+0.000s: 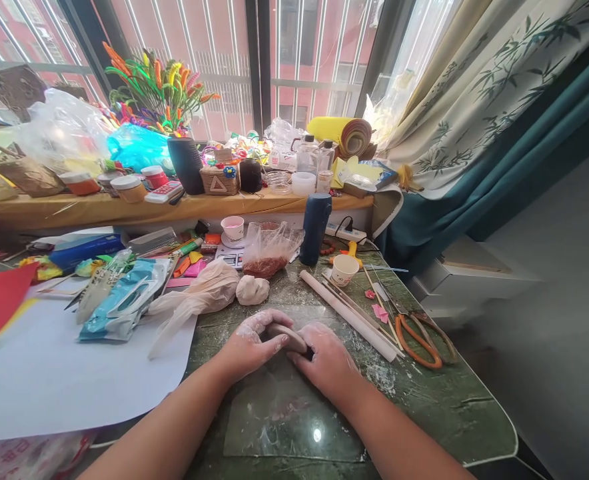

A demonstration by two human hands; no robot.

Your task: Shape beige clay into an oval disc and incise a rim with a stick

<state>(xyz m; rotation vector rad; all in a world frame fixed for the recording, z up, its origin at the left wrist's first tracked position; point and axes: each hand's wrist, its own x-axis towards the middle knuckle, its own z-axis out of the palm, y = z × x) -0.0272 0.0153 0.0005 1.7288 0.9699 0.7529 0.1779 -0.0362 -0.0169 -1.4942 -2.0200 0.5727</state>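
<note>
Both hands, dusted with white powder, hold one flattened disc of clay [288, 337] above a clear sheet [289, 420] on the green table. My left hand [259, 339] grips its left side, thumb near and fingers curled over the far side. On the right edge, my right hand [323, 353] has thumb and fingers closed round it. Just beyond the left hand sits a pale lump of clay [252, 291], beside a thin plastic bag [207, 290]. A white rolling pin [347, 315] lies slantwise to the right of the hands.
Scissors with orange handles [419, 340] lie at the right near thin sticks. A paper cup [345, 270], a dark blue bottle [316, 229] and a bag of reddish-brown material [269, 257] stand behind. White paper [74, 380] and a blue wipes packet [124, 300] cover the left.
</note>
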